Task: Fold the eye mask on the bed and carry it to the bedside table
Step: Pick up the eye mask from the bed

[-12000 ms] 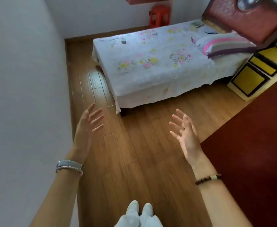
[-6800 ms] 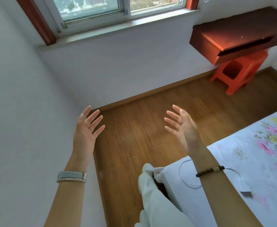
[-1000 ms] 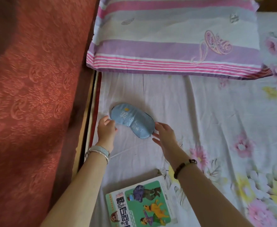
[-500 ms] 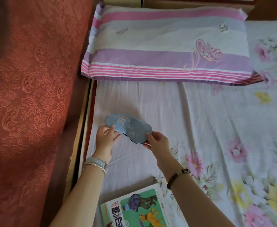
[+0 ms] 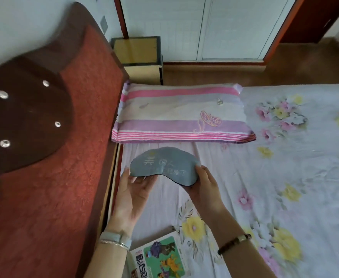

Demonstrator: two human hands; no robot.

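Across the right and lower part of the view: bed with a white floral sheet, largest thing here. Red padded headboard runs along its left edge, dark wood cap with shiny studs on top. Brown wood floor beyond the far edge of the bed, white panelled doors behind it.

Striped pink/purple pillow lies flat at the head end, against the headboard, reaching the bed's far edge. Bedside table, yellow top with dark frame, stands off the far head corner of the bed, just beyond the pillow. Its top looks bare as far as visible.

Eye mask: grey-blue, pale characters printed on it, unfolded, spread out full width. Held up off the sheet between pillow and near edge, close to the headboard side. Not touching the pillow.

Left hand palm up, fingers under the mask's left end, thumb at its edge, so gripping it. Right hand closed on the mask's right end, fingers underneath, thumb on top. Watch and thin bangle on left wrist, beaded bracelet on right.

Colourful book lies on the sheet at the near edge, between the two forearms, partly cut off by the frame.
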